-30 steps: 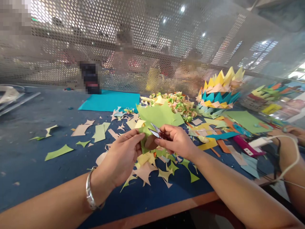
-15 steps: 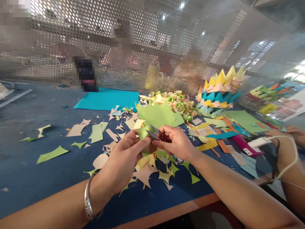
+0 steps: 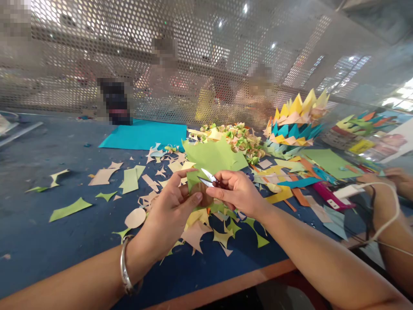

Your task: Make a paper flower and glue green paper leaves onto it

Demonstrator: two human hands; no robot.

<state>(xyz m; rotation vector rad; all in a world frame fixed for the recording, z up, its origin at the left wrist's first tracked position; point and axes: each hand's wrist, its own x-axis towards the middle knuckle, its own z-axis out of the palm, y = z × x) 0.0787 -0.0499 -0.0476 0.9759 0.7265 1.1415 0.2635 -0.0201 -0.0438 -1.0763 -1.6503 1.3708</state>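
My left hand (image 3: pixel 174 206) pinches a green piece of paper (image 3: pixel 193 181) between thumb and fingers, and a tan round piece seems to lie against it. My right hand (image 3: pixel 237 191) is closed on a small pair of scissors (image 3: pixel 208 177), whose blades stand apart beside the green paper. Fingers cover most of the scissor handles. Beneath and in front of both hands lie paper offcuts (image 3: pixel 197 234) in peach, yellow and green. Just beyond them is a larger green sheet (image 3: pixel 213 155) with a cut edge.
A blue sheet (image 3: pixel 145 134) lies at the back, near a heap of small folded paper pieces (image 3: pixel 241 140). Layered paper crowns (image 3: pixel 295 120) stand back right. A pink power strip (image 3: pixel 332 198) with a white cable sits near another person's arms (image 3: pixel 387 215).
The scissors' blades have turned slightly, and my left thumb has shifted lower on the green paper. My left wrist has moved a little to the right.
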